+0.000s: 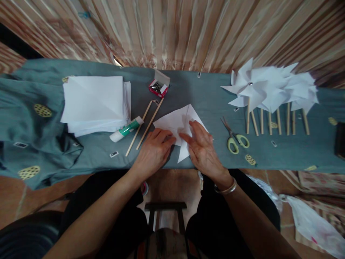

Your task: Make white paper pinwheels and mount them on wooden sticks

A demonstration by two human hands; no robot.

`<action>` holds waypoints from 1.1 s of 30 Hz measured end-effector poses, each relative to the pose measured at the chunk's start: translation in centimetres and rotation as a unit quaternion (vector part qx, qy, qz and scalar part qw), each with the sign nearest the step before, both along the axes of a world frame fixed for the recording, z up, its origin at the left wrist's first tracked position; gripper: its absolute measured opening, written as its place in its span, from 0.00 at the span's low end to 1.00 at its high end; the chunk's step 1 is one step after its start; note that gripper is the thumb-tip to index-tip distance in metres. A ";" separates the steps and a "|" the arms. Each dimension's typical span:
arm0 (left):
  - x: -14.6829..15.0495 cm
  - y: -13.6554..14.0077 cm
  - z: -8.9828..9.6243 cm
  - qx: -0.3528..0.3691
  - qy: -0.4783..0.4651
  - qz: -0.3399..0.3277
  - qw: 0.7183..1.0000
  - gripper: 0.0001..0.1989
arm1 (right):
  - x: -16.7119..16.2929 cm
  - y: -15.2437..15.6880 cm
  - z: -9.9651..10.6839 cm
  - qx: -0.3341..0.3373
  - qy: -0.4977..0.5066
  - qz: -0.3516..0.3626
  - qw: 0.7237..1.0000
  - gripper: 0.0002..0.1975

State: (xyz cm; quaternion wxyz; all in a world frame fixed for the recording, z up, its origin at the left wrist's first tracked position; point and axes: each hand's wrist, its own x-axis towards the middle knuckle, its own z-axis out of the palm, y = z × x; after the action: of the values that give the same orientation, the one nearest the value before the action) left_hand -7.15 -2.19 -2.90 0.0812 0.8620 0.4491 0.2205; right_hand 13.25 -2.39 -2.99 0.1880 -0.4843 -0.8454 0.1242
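A white square of paper, cut and partly folded, lies on the grey-green tablecloth in front of me. My left hand rests flat on its near left part, fingers pointing right. My right hand presses on the paper's middle and right side, index finger meeting the left fingertips over a folded flap. Neither hand grips anything; both press the paper down.
A stack of white paper lies at the left, with a glue stick and two wooden sticks beside it. A red box of pins sits behind. Green-handled scissors and several finished white pinwheels lie at the right.
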 end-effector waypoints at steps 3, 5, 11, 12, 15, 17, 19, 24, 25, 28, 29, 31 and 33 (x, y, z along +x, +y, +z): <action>0.1 -0.1 0.0 0.000 0.005 0.005 1.000 0.12 | -0.2 0.0 -0.3 0.000 0.009 -0.003 1.000 0.25; 0.2 -0.2 0.0 0.006 0.003 0.003 1.000 0.13 | -0.4 0.0 -0.5 0.002 0.019 -0.005 1.000 0.24; 0.6 -0.4 0.1 0.018 -0.009 -0.009 1.000 0.12 | -1.1 0.1 -0.9 0.006 0.038 -0.021 0.999 0.23; 0.7 -0.4 0.1 0.016 -0.007 -0.010 1.000 0.12 | -1.2 0.1 -0.9 0.005 0.038 -0.024 0.999 0.24; 0.8 -0.3 0.0 0.014 -0.001 -0.013 1.000 0.12 | -1.4 0.1 -1.1 0.004 0.033 -0.031 0.999 0.24; 0.8 -0.2 -0.2 0.016 -0.002 -0.013 1.000 0.12 | -1.2 0.1 -1.0 0.001 0.032 -0.032 0.999 0.23; 0.9 -0.1 -0.3 0.021 -0.004 -0.011 1.000 0.11 | -0.7 0.4 -0.8 0.000 0.048 -0.029 0.998 0.22; 0.8 -0.2 -0.4 0.032 -0.010 -0.007 0.999 0.12 | 1.6 1.4 0.1 0.030 0.067 -0.081 0.994 0.22; 0.8 -0.2 -0.4 0.034 -0.013 -0.009 0.999 0.12 | 2.1 1.5 0.1 0.029 0.061 -0.097 0.993 0.23; 0.6 -0.6 -0.2 0.041 -0.021 -0.014 0.999 0.12 | 3.0 1.6 0.0 0.018 0.048 -0.111 0.992 0.24; 0.6 -0.8 -0.2 0.045 -0.024 -0.015 0.999 0.12 | 3.1 1.4 -0.1 0.017 0.045 -0.107 0.993 0.24; 0.6 -1.2 0.0 0.049 -0.031 -0.021 0.998 0.11 | 3.2 0.9 -0.2 0.021 0.038 -0.098 0.994 0.23; 0.6 -1.7 0.1 0.052 -0.038 -0.034 0.997 0.11 | 3.2 0.2 -0.1 0.027 0.034 -0.092 0.995 0.23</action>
State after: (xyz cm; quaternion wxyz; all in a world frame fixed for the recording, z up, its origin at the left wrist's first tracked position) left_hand -6.53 -3.90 -2.76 0.0609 0.8710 0.4039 0.2729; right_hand 16.49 -2.17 -3.09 0.2400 -0.5504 -0.7934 0.0996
